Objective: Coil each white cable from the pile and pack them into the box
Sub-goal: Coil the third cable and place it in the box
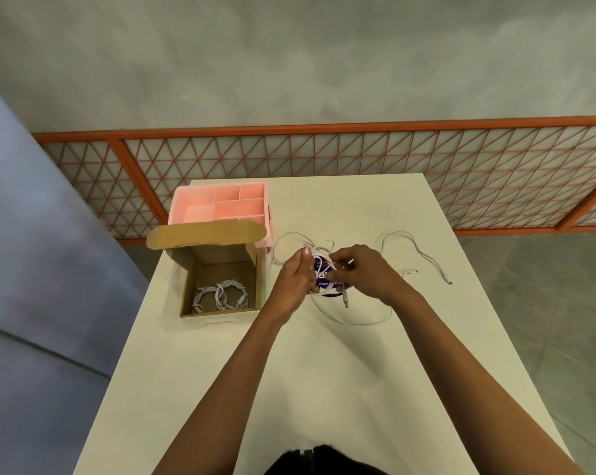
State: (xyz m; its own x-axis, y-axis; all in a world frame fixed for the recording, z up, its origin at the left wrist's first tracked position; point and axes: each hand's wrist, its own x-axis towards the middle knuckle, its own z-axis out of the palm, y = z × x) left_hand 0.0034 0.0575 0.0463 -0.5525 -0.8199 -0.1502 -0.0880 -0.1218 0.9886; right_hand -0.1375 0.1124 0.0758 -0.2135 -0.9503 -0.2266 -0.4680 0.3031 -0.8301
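Observation:
An open cardboard box [260,286] stands left of centre on the white table, with two coiled white cables [221,294] on its floor. Just right of the box, my left hand [295,279] and my right hand [361,274] both grip one white cable [322,253], partly looped between them above a purple round object [325,281]. Slack from this cable trails onto the table below my hands, and a plug end hangs down. Another loose white cable [423,255] lies uncoiled to the right.
A pink divided organiser tray [187,204] stands behind the box, against its raised lid flap [204,234]. The white table [289,389] ends close at left and right. An orange lattice railing [358,152] runs beyond the far edge.

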